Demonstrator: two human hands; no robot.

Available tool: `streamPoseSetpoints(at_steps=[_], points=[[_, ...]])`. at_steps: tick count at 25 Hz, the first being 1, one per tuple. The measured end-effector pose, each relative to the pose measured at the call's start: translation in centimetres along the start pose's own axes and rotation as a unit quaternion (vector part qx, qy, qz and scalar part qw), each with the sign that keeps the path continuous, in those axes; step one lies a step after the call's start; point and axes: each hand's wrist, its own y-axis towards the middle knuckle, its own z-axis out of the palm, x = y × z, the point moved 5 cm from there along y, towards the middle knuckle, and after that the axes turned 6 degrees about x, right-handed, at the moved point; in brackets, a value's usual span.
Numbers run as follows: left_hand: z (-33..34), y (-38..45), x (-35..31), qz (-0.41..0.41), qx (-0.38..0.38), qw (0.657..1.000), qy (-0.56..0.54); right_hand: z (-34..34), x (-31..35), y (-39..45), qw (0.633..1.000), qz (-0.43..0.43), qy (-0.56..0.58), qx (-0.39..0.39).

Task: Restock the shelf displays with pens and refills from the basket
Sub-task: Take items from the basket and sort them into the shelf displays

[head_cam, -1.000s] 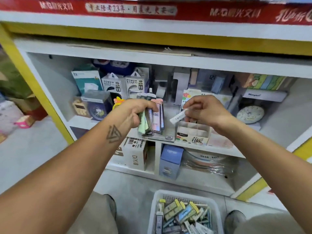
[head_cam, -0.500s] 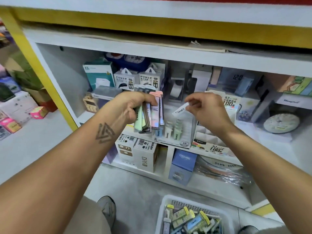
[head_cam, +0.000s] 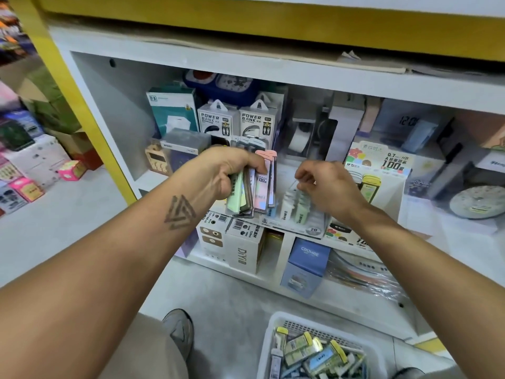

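Two hands: raised side by side before the middle shelf.
Left hand (head_cam: 226, 170): fingers curled round a fan of flat refill packs (head_cam: 252, 192), long axes hanging roughly upright.
Clear display tray (head_cam: 317, 225): just below and between the hands, small refill cases (head_cam: 293, 206) upright inside.
Right hand (head_cam: 325, 184): nearer the tray, directly over it; fingertips bunched in a pinch, contents blurred, cannot tell.
Basket (head_cam: 276, 337): on the floor, low right, well below both hands, remaining stock inside.
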Motion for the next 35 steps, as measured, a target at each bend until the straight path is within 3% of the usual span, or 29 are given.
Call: streamPoseSetpoints(at_steps=[9,14,16,17,19,21,24,29,33,35], points=[[0.2,0.1,0.2,0.006,0.001,1.000,0.008,0.2,0.7,0.8,0.996,-0.027,-0.063,0.048],[1.4,-0.1,0.0,0.007,0.026,1.000,0.007,1.0,1.4,0.3,0.985,-0.043,-0.116,0.123],[2.2,-0.4,-0.1,0.003,0.046,0.999,0.003,-0.7,1.0,0.2,0.995,0.048,0.042,0.078],[2.7,-0.4,-0.2,0.000,0.059,0.998,0.004,-1.5,0.6,0.0,0.976,0.104,0.180,0.058],[4.1,-0.7,-0.2,-0.002,0.086,0.996,0.006,-3.1,0.5,-0.7,0.900,0.161,0.402,0.043],[5.9,-1.0,-0.2,-0.002,0.111,0.994,0.007,-4.6,0.2,-1.6,0.884,0.159,0.437,0.038],[8.3,-1.0,0.0,-0.006,0.125,0.992,-0.018,-6.6,-0.9,-3.1,0.894,0.172,0.414,0.003],[9.9,-0.1,0.0,-0.003,0.081,0.996,-0.034,-11.8,-5.3,-5.4,0.890,0.194,0.383,-0.150],[10.8,-0.2,0.5,-0.012,0.084,0.996,-0.029,-13.9,-8.0,-7.2,0.963,0.169,0.156,-0.139],[11.9,0.0,0.8,-0.014,0.093,0.995,-0.025,-13.7,-8.8,-7.8,0.981,0.149,0.043,-0.118]])
